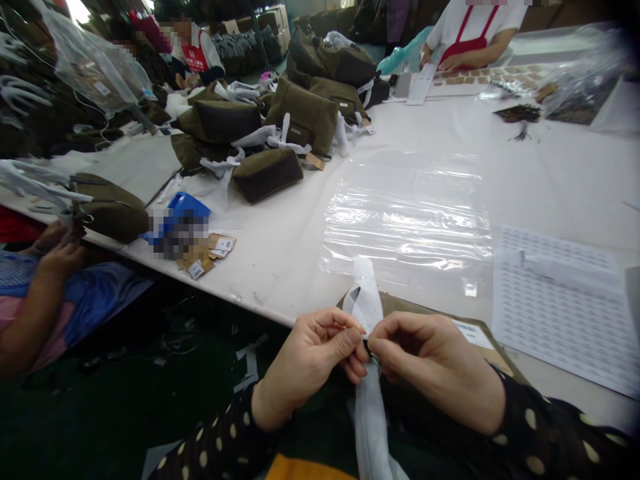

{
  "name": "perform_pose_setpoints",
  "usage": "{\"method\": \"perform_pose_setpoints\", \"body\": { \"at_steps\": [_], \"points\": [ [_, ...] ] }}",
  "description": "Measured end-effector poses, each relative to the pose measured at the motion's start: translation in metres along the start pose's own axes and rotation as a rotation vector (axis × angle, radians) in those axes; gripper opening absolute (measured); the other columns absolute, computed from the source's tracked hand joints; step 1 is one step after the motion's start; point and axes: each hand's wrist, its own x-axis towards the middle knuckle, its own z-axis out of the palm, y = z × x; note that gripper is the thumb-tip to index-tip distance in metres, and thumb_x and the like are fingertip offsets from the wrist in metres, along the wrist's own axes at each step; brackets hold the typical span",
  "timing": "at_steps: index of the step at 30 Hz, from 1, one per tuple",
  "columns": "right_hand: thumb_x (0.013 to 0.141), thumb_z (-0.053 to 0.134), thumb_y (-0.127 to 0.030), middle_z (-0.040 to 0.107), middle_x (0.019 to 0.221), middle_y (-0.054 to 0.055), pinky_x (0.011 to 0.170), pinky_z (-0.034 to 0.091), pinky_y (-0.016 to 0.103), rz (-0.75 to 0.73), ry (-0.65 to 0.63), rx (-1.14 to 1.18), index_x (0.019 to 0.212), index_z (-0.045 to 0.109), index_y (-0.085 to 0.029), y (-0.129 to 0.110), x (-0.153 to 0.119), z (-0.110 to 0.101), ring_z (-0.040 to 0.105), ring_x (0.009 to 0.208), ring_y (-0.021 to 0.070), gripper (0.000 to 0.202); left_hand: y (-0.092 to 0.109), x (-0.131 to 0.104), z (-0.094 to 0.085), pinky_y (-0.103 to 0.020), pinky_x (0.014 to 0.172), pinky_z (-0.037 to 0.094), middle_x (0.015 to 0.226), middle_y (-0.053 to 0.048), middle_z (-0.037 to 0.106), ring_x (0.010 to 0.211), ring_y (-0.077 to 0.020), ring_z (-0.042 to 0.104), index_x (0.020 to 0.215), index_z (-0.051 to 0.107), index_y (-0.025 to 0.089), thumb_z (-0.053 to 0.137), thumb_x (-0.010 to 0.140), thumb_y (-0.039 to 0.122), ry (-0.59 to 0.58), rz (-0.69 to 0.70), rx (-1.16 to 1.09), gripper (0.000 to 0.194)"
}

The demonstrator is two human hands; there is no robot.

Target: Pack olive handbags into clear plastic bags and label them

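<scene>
My left hand [313,353] and my right hand [430,360] meet at the near edge of the white table [280,247]. Both pinch a white translucent wrapping strip [364,300] that stands up between the fingertips and hangs down toward my lap. A small dark metal part shows between the thumbs. Under the hands lies an olive-brown flat bag [415,310] with a white label. A pile of clear plastic bags [407,213] lies just beyond it.
A printed sticker sheet [560,307] lies at the right. Several olive bags with white-wrapped straps [270,133] are heaped at the far left. Paper tags [210,253] and a blue packet lie near the edge. Another person's hands [55,253] work at the left; people in red aprons sit at the back.
</scene>
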Motion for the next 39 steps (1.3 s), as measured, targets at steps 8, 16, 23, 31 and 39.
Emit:
{"method": "perform_pose_setpoints", "body": {
  "at_steps": [8,16,23,31,39],
  "points": [
    [0.077,0.054,-0.032,0.058,0.054,0.000,0.043,0.038,0.019,0.023,-0.005,0.003,0.069,0.062,-0.016,0.000,0.000,-0.001,0.049,0.046,0.0095,0.020,-0.001,-0.002,-0.001,-0.016,0.049,0.050,0.063,0.000,0.065,0.051,-0.0084,0.061,0.082,0.062,0.013,0.067,0.076,0.021,-0.009,0.013,-0.011,0.012],
    [0.077,0.053,-0.033,0.056,0.054,0.000,0.043,0.039,0.020,0.030,-0.007,0.027,0.067,0.060,-0.016,0.001,0.000,0.000,0.048,0.046,0.0097,0.020,-0.004,0.001,0.002,-0.013,0.045,0.047,0.061,0.001,0.062,0.047,-0.0054,0.057,0.078,0.055,0.013,0.059,0.083,0.022,-0.014,-0.058,-0.206,0.011],
    [0.078,0.054,-0.034,0.059,0.057,0.001,0.045,0.039,0.020,0.036,-0.013,0.045,0.070,0.061,-0.016,0.003,0.000,0.001,0.050,0.048,0.0099,0.021,-0.008,0.002,0.004,-0.014,0.045,0.049,0.061,0.000,0.062,0.047,-0.0064,0.058,0.079,0.055,0.012,0.061,0.081,0.022,-0.048,-0.073,-0.281,0.012],
    [0.080,0.054,-0.031,0.060,0.055,-0.001,0.044,0.038,0.018,0.021,-0.018,0.039,0.068,0.061,-0.017,0.001,0.000,-0.001,0.049,0.046,0.0084,0.020,-0.013,-0.001,0.007,-0.015,0.048,0.049,0.062,0.001,0.064,0.049,-0.0067,0.059,0.077,0.057,0.013,0.060,0.081,0.023,0.044,0.040,-0.048,0.011],
    [0.077,0.056,-0.027,0.058,0.049,-0.002,0.041,0.036,0.017,-0.001,-0.041,-0.069,0.065,0.061,-0.018,-0.001,-0.005,-0.002,0.049,0.042,0.0080,0.016,-0.012,-0.009,0.005,-0.019,0.053,0.049,0.056,0.001,0.062,0.051,-0.0095,0.059,0.077,0.062,0.014,0.057,0.083,0.024,0.125,0.201,0.389,0.012]
  ]
}}
